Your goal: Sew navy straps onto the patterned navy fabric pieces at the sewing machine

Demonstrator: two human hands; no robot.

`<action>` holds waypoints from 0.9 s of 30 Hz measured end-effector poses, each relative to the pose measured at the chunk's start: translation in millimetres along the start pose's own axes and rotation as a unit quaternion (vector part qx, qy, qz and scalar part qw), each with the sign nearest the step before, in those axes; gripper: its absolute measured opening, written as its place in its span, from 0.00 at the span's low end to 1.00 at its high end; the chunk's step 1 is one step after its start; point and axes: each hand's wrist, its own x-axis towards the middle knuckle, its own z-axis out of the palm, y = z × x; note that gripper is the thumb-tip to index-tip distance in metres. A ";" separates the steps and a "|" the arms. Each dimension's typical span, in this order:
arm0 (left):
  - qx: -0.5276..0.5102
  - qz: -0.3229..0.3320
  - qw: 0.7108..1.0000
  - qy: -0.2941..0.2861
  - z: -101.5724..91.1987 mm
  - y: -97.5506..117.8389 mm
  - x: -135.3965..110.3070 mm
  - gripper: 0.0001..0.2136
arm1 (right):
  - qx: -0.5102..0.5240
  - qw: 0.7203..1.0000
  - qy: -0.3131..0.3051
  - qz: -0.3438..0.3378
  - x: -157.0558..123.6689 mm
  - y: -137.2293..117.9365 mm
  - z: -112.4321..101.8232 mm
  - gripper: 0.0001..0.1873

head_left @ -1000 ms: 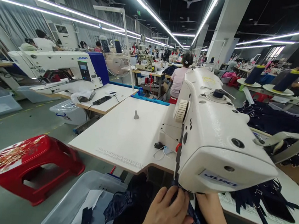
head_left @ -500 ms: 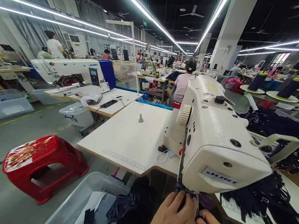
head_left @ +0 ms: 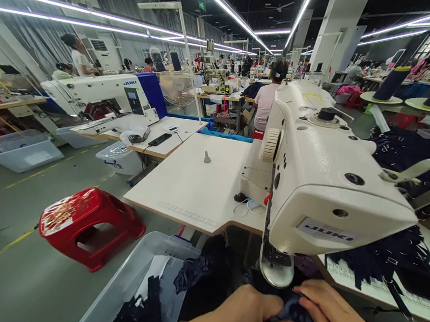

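Dark navy fabric (head_left: 294,318) is bunched between my two hands, low in the view, just in front of the sewing machine (head_left: 315,156). My left hand (head_left: 248,315) pinches it with thumb and fingers. On its other side my right hand (head_left: 337,317) grips the same cloth. The rounded metal end of the machine's arm (head_left: 277,275) shows bare above my hands. Part of the fabric is hidden by my fingers and cut off at the frame's bottom.
A white worktable (head_left: 196,190) extends to the left, a small grey peg (head_left: 207,157) on it. Below stands a plastic bin (head_left: 109,293) of dark cloth, beside a red stool (head_left: 93,225). Navy straps with metal rings (head_left: 385,256) lie at right. A seated person (head_left: 266,102) is ahead.
My hands have drawn the navy fabric back from under the machine head toward me, uncovering the metal arm end. The view has tilted down and shifted slightly left.
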 end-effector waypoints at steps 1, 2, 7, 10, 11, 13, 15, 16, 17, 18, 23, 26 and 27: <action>0.002 -0.045 0.999 0.014 -2.9 0.1 -0.3 0.14 | -0.065 0.997 0.035 -0.038 5.6 5.0 5.8 0.09; 0.025 -0.082 0.995 0.045 -4.4 -1.1 0.4 0.14 | -0.129 0.986 0.068 -0.076 11.1 9.7 12.5 0.09; 0.231 -0.079 0.934 0.261 -0.7 -16.9 6.4 0.07 | -0.287 0.944 0.097 -0.131 25.5 19.6 34.1 0.10; 0.306 0.049 0.905 0.290 -1.1 -21.0 5.5 0.13 | -0.265 0.953 0.096 -0.114 19.7 20.8 32.4 0.12; 0.319 0.092 0.905 0.267 -1.7 -21.3 4.9 0.15 | -0.249 0.958 0.100 -0.104 16.1 21.9 31.5 0.13; 0.335 0.139 0.909 0.207 -1.6 -21.9 3.9 0.17 | -0.198 0.972 0.104 -0.068 8.4 24.9 31.1 0.13; 0.352 0.130 0.910 0.174 0.9 -22.9 3.7 0.17 | -0.117 0.989 0.094 -0.015 1.8 27.9 32.8 0.13; 0.362 0.120 0.909 0.169 2.9 -23.4 3.9 0.17 | -0.073 0.994 0.086 0.016 -0.5 29.1 34.2 0.13; 0.370 0.111 0.907 0.168 5.1 -23.7 4.2 0.17 | -0.033 0.995 0.080 0.050 -2.1 30.1 35.8 0.12; 0.375 0.104 0.905 0.170 7.2 -23.7 4.7 0.17 | 0.000 0.993 0.078 0.088 -2.8 31.0 37.4 0.12; 0.376 0.071 0.904 0.190 13.5 -19.1 10.1 0.17 | 0.099 0.953 0.111 0.265 2.9 38.4 43.9 0.10; 0.373 0.047 0.904 0.204 14.1 -16.0 14.9 0.16 | 0.099 0.947 0.127 0.277 8.4 45.4 45.8 0.09; 0.373 0.042 0.903 0.208 14.2 -15.4 16.3 0.16 | 0.095 0.948 0.128 0.274 9.7 47.6 46.1 0.09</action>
